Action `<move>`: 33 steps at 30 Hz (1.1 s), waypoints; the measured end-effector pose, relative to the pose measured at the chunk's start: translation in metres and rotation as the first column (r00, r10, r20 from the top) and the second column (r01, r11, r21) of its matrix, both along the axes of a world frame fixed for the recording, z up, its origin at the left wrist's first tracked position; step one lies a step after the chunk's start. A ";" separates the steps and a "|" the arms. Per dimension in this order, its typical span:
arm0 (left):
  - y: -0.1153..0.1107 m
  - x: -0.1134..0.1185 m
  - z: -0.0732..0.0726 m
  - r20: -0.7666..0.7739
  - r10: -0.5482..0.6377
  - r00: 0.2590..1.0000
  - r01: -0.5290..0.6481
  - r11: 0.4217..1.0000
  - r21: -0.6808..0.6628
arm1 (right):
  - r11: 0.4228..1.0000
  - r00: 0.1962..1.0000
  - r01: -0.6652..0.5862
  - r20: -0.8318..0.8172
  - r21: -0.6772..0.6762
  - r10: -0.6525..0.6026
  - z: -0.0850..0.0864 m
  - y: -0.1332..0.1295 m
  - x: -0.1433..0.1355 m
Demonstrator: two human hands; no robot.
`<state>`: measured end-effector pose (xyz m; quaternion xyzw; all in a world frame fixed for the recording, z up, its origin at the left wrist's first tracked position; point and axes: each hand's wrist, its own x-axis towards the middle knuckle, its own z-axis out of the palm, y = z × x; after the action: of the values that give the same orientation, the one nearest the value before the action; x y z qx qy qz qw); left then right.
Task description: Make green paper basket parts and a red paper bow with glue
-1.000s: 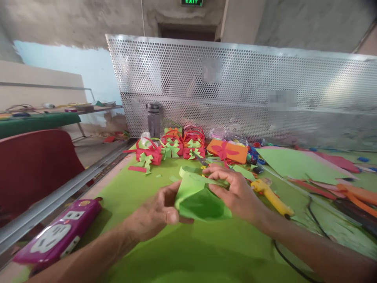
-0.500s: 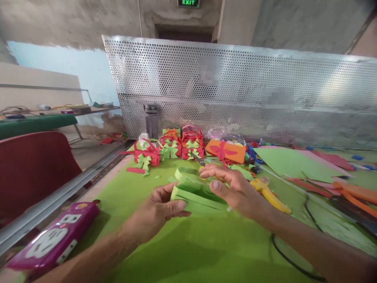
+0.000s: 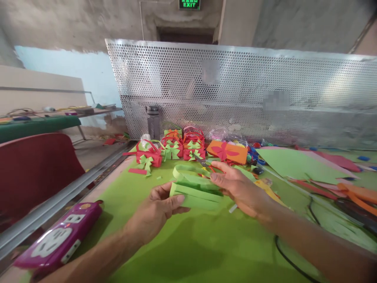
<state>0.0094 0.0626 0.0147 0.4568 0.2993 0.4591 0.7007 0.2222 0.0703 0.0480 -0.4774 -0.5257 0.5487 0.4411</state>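
Observation:
My left hand (image 3: pixel 166 202) grips the left end of a small light green paper bag (image 3: pixel 203 196), its thumb on the front. The bag has a looped strip handle (image 3: pixel 188 169) and an open top. At the bag's right end is my right hand (image 3: pixel 232 182), with thumb and index finger apart; its lower fingers are partly hidden. Just beyond its fingertips lie scissors (image 3: pixel 200 160). Red paper bags with green bows (image 3: pixel 149 157) and an orange piece with a red bow (image 3: pixel 226 151) stand behind.
A purple power strip (image 3: pixel 60 236) lies at the left edge, near a red chair (image 3: pixel 38 173). A grey bottle (image 3: pixel 153 122) stands before the perforated metal screen (image 3: pixel 176 74). Yellow tool (image 3: pixel 268 190), black cable (image 3: pixel 290 261) and coloured paper sheets (image 3: pixel 297 163) are on the right.
My right hand has come down at the bag's right end, with its fingers more bent. My left hand still holds the bag, which is turned slightly. The view has shifted a little.

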 end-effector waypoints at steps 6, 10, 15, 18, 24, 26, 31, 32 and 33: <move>-0.006 0.004 0.003 0.029 0.096 0.995 -0.093 0.990 -0.106 | 0.973 0.985 -0.060 0.172 0.223 0.021 0.004 -0.009 -0.003; -0.006 0.006 -0.001 0.039 0.129 0.991 -0.123 0.983 -0.139 | 0.951 0.964 -0.132 0.260 0.278 0.058 0.003 -0.011 -0.004; -0.006 0.007 -0.002 0.050 0.128 0.990 -0.120 0.982 -0.146 | 0.931 0.903 -0.138 0.429 0.336 -0.021 -0.005 -0.010 -0.004; -0.006 0.007 0.000 0.053 0.111 0.992 -0.102 0.984 -0.149 | 0.911 0.858 -0.138 0.506 0.388 -0.086 -0.006 -0.010 -0.005; -0.005 0.010 0.001 0.041 0.144 0.989 -0.133 0.970 -0.205 | 0.863 0.807 -0.102 0.548 0.495 -0.219 -0.010 -0.008 -0.009; -0.006 0.012 0.003 0.029 0.144 0.989 -0.133 0.964 -0.231 | 0.863 0.812 -0.100 0.542 0.496 -0.218 -0.012 -0.005 -0.009; -0.012 0.015 0.010 -0.083 0.157 0.984 -0.162 0.985 -0.059 | 0.921 0.863 -0.081 0.488 0.382 -0.127 -0.021 0.003 -0.007; -0.013 0.016 0.011 -0.129 0.170 0.977 -0.169 0.985 0.021 | 0.935 0.884 -0.054 0.453 0.350 -0.118 -0.023 0.004 -0.007; -0.014 0.016 0.011 -0.183 0.196 0.963 -0.179 0.978 0.108 | 0.948 0.905 -0.026 0.411 0.316 -0.112 -0.025 0.005 -0.007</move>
<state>0.0256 0.0491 0.0253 0.5000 0.3866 0.4900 0.6003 0.2153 0.0751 0.0226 -0.5203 -0.6786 0.3313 0.3988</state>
